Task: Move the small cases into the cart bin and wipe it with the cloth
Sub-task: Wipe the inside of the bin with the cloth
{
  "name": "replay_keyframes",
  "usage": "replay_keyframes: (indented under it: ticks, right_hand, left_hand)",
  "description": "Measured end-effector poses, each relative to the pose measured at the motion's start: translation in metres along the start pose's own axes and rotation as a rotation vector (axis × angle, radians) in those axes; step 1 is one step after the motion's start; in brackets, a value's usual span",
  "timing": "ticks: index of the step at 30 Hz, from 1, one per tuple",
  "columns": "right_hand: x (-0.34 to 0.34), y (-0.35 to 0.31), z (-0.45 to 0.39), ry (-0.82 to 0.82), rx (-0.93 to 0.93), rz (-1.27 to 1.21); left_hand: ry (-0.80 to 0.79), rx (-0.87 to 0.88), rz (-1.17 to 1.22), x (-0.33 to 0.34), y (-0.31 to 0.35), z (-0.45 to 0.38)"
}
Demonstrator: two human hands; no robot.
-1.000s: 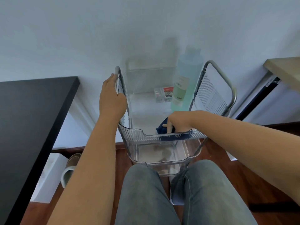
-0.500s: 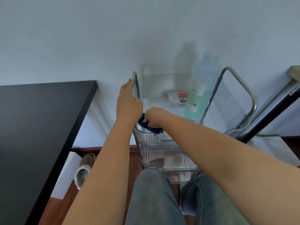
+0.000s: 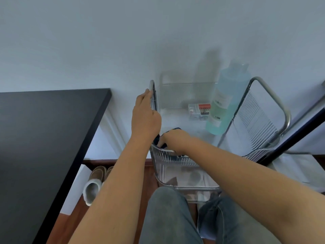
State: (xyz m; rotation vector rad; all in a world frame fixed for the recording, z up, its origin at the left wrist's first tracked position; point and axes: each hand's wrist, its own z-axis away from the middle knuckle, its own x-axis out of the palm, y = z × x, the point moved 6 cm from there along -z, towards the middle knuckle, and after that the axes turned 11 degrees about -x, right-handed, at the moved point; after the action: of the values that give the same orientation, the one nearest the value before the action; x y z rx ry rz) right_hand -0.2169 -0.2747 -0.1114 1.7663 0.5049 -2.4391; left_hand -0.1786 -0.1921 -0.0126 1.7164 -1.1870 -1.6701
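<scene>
Right fingers (image 3: 162,140) clutch the cloth (image 3: 157,140) under them; left fingers (image 3: 146,95) grip the cart bin (image 3: 168,156) rail.

Home room, slippers (image 3: 94,184), storage cart (image 3: 269,110)

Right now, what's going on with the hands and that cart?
Left hand grips cart rail. Right hand presses dark blue cloth into bin's near-left corner. Small case and blue bottle sit at back, clear of wiping.

We count two hands (image 3: 146,118) in view, one dark blue cloth (image 3: 159,140), one small case (image 3: 199,111), one tall bottle (image 3: 223,106), two clear bins (image 3: 168,155) on the cart, one black table (image 3: 44,129), and two slippers (image 3: 94,184).
</scene>
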Motion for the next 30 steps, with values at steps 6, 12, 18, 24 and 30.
replay_keyframes:
  ticks: [6,12,18,24,30]
  right_hand:
    - [0.011,0.009,0.033,-0.13,-0.078,-0.151]
    - [0.009,0.038,0.074,-0.248,0.022,-0.354]
    - [0.001,0.084,0.137,-0.351,0.223,-0.243]
    - [0.001,0.094,0.153,-0.3,0.326,-0.221]
    - [-0.001,0.051,0.104,-0.18,0.185,-0.248]
  left_hand:
    - [0.006,0.026,-0.048,-0.002,0.003,0.002]
    - [0.014,0.016,-0.07,-0.003,-0.001,0.0]
    - [0.036,0.013,-0.049,-0.002,-0.002,0.001]
    - [0.008,-0.041,0.131,0.002,-0.005,0.003]
    - [-0.051,-0.125,0.34,0.004,-0.01,0.007]
